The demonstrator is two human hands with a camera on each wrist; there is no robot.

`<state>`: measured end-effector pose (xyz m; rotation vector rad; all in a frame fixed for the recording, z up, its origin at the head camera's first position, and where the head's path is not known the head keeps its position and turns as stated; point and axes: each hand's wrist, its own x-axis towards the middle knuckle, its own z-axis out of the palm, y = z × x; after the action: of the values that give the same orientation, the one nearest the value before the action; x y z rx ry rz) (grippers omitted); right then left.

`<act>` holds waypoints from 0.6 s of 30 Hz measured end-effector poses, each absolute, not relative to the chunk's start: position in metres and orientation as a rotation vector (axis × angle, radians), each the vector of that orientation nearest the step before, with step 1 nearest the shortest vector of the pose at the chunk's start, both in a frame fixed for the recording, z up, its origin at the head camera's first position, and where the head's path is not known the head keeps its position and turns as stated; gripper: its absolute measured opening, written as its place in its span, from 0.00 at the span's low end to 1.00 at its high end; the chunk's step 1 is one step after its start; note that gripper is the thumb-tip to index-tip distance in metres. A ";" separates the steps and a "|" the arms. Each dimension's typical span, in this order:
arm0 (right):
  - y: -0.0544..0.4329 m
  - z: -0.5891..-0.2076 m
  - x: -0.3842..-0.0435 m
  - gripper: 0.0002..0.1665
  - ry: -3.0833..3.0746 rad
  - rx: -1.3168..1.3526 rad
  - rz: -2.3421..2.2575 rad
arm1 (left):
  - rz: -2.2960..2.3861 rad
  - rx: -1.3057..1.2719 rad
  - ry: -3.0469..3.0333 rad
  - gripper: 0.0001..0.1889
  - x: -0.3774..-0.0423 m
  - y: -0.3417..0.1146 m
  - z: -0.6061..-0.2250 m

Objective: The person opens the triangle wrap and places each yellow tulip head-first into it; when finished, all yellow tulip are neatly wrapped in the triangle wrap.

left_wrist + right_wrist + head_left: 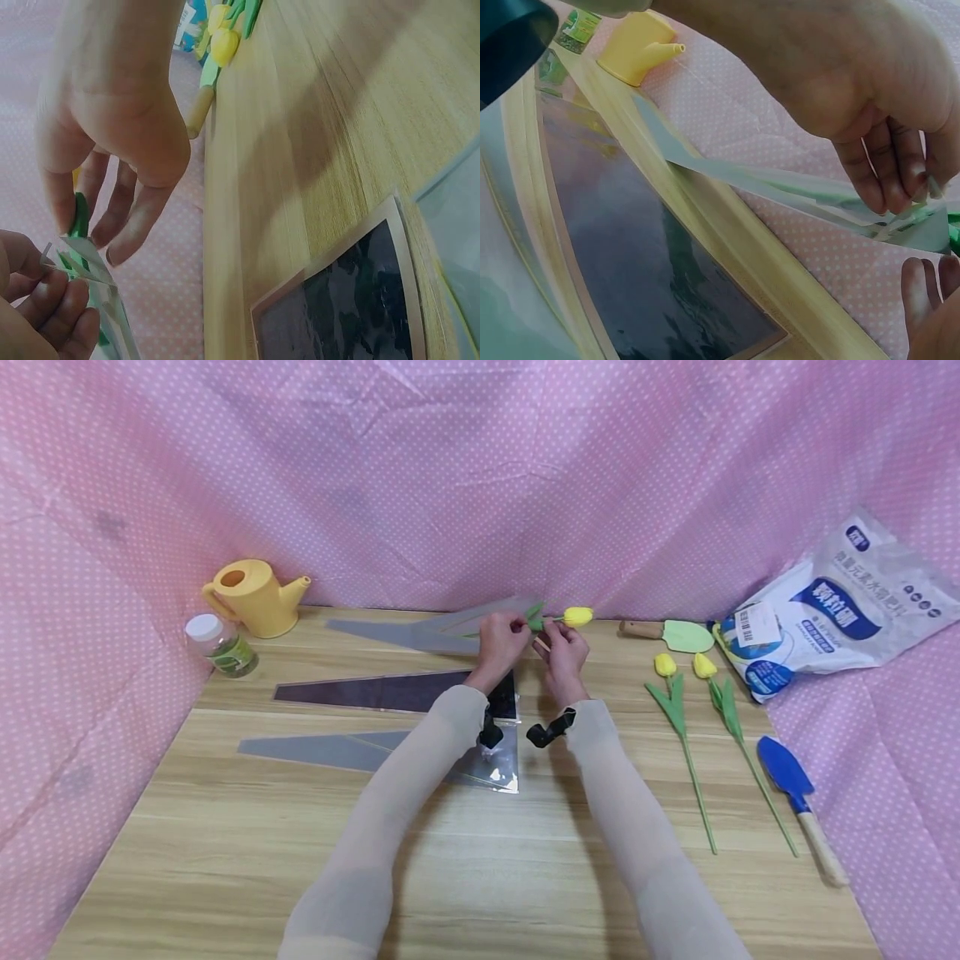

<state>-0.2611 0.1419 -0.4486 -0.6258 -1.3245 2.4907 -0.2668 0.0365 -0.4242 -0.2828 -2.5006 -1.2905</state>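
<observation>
A yellow artificial tulip lies with its stem and leaves partly inside a clear, tapered flower sleeve at the table's back. Its bloom sticks out to the right. My left hand pinches the sleeve near its wide open end; in the left wrist view those fingertips are bent at the film's edge. Opposite, my right hand holds the tulip just below the bloom, its fingers around the green leaf at the sleeve's mouth. A dark sleeve and another clear sleeve lie flat in front.
Two more yellow tulips lie at right, beside a blue trowel. Behind them are a green trowel and a white fertilizer bag. A yellow watering can and a lidded jar stand at back left.
</observation>
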 end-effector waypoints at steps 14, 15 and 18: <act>0.133 -0.447 -0.260 0.09 -1.358 -0.619 2.482 | -1.325 -0.298 -2.525 0.07 -0.259 0.038 -0.419; 0.133 -0.448 -0.260 0.09 -1.354 -0.615 2.480 | -1.324 -0.307 -2.522 0.07 -0.260 0.038 -0.420; 0.134 -0.449 -0.260 0.06 -1.344 -0.619 2.461 | -1.325 -0.361 -2.511 0.08 -0.261 0.037 -0.422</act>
<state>-0.2602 0.1344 -0.4493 -0.6194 -1.3443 2.4605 -0.2610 0.0369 -0.4216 -0.3607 -2.5106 -1.3254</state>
